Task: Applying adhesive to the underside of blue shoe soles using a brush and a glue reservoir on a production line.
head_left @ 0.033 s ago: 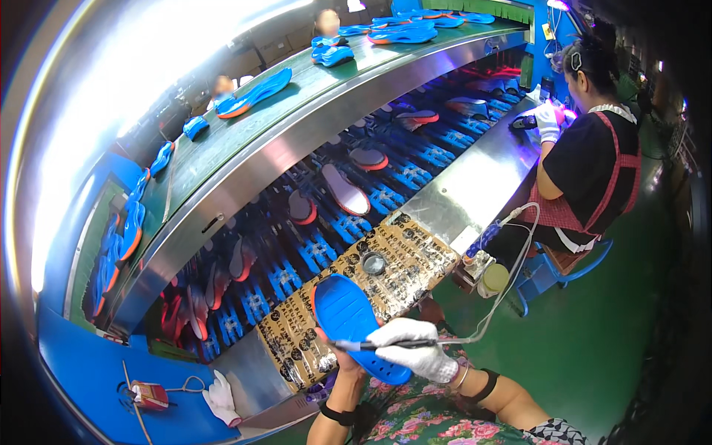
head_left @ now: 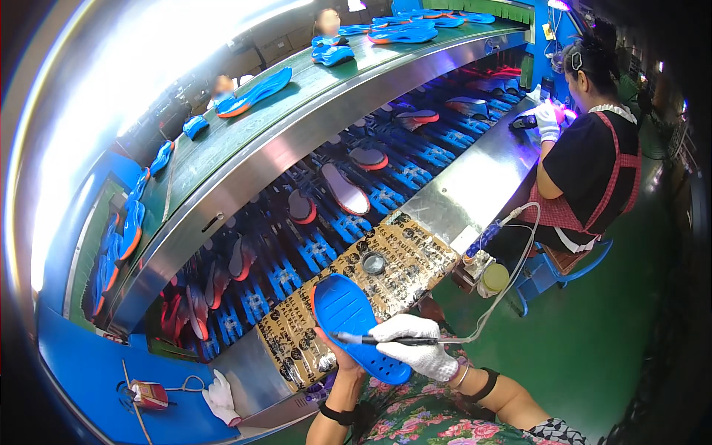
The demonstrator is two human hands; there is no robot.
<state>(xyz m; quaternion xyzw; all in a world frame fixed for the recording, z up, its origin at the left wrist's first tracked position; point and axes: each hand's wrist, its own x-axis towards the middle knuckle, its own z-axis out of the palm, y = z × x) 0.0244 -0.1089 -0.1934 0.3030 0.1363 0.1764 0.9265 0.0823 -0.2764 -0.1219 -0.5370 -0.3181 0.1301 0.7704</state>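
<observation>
My bare left hand (head_left: 350,361) grips a blue shoe sole (head_left: 347,315) with an orange edge from beneath and its left side. Several small holes dot the sole's near end. In a white glove, my right hand (head_left: 421,348) is closed round a dark-handled brush (head_left: 357,339). The pale bristles lie over the sole's inner face near its left edge, apparently touching it. From the handle's back end a thin pale hose (head_left: 475,335) runs off to the right. The fingertips of my left hand are partly hidden behind the sole.
A small round metal dish (head_left: 373,262) stands on the taped cardboard (head_left: 423,256) ahead. Behind it runs a rack (head_left: 319,248) of soles; above, a green conveyor (head_left: 196,159) carries blue soles. A co-worker (head_left: 604,148) sits right. A white glove (head_left: 220,399) lies lower left.
The brush tip has shifted slightly up along the sole, and the brush now lies at a slightly different angle. My right hand has moved a little; the sole stays nearly where it was.
</observation>
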